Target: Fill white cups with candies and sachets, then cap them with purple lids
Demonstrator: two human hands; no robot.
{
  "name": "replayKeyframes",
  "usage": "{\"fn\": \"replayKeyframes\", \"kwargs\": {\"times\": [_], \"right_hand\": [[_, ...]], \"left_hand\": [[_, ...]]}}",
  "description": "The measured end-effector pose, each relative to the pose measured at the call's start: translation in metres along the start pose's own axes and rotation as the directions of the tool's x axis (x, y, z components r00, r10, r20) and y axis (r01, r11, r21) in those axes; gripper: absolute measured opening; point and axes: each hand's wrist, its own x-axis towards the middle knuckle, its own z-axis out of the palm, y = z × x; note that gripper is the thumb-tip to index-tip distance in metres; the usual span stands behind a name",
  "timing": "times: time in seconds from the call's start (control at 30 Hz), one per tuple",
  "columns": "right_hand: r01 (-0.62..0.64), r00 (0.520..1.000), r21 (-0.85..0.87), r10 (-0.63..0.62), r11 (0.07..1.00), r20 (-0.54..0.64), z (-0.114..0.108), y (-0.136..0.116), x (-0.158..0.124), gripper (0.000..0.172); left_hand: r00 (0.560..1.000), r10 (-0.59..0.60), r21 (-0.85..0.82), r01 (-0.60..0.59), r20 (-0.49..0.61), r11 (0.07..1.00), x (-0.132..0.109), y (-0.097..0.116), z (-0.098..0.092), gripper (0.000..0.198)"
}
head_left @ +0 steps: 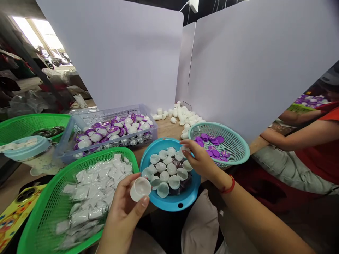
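My left hand [122,208] holds a small white plastic cup [140,188] between thumb and fingers, its mouth facing up, beside a blue dish [172,204]. The dish carries several more white cups and some dark pieces. My right hand [200,158], with a red string on the wrist, reaches over the dish's right edge with fingers curled near a cup; what it grips is hidden. Right behind it stands a teal basket [238,150] with purple round lids.
A green basket [47,218] of clear sachets sits front left. A lilac crate [106,116] of lidded cups stands behind it, with loose white cups [185,114] by the white partitions. Another person's arm [299,135] rests at the right. A yellow phone [16,208] lies far left.
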Motion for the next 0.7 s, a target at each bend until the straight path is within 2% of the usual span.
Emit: {"fn": "replayKeyframes", "kwargs": {"times": [0.07, 0.13, 0.2, 0.27, 0.33, 0.43, 0.5, 0.57, 0.63, 0.7], "right_hand": [[0.028, 0.999, -0.114, -0.023, 0.993, 0.045, -0.001, 0.004, 0.005, 0.033], [0.061, 0.985, -0.309, -0.006, 0.949, 0.175, -0.004, 0.0, 0.01, 0.035], [0.115, 0.943, -0.486, 0.058, 0.866, 0.328, -0.006, -0.008, 0.016, 0.032], [0.16, 0.895, -0.558, 0.119, 0.814, 0.43, -0.003, -0.015, 0.021, 0.027], [0.187, 0.858, -0.596, 0.165, 0.781, 0.486, 0.005, -0.018, 0.025, 0.025], [0.213, 0.805, -0.635, 0.235, 0.742, 0.544, 0.019, -0.017, 0.031, 0.025], [0.225, 0.776, -0.651, 0.271, 0.725, 0.57, 0.024, -0.016, 0.035, 0.026], [0.232, 0.766, -0.661, 0.285, 0.713, 0.576, 0.024, -0.019, 0.037, 0.022], [0.227, 0.777, -0.668, 0.282, 0.709, 0.563, 0.019, -0.023, 0.04, 0.015], [0.209, 0.8, -0.677, 0.275, 0.706, 0.533, 0.011, -0.028, 0.042, 0.01]], "left_hand": [[0.997, 0.067, 0.083, -0.07, 0.041, 0.994, 0.003, -0.002, -0.012, 0.059], [0.988, 0.134, 0.126, -0.143, 0.077, 0.982, 0.005, -0.002, -0.022, 0.053], [0.983, 0.168, 0.149, -0.177, 0.067, 0.973, 0.006, -0.002, -0.03, 0.049], [0.989, 0.144, 0.159, -0.149, 0.047, 0.976, 0.005, -0.003, -0.035, 0.048], [0.996, 0.071, 0.14, -0.079, 0.055, 0.987, 0.002, -0.004, -0.036, 0.051], [0.998, -0.014, 0.081, 0.009, 0.058, 0.997, -0.004, -0.006, -0.037, 0.056], [0.999, -0.026, 0.064, 0.023, 0.042, 0.998, -0.005, -0.005, -0.041, 0.058], [1.0, -0.005, 0.095, 0.003, 0.017, 0.995, -0.002, -0.001, -0.053, 0.057], [0.999, 0.05, 0.225, -0.045, -0.016, 0.973, 0.007, 0.006, -0.073, 0.046], [0.99, 0.132, 0.501, -0.095, -0.039, 0.86, 0.021, 0.017, -0.096, 0.025]]}}
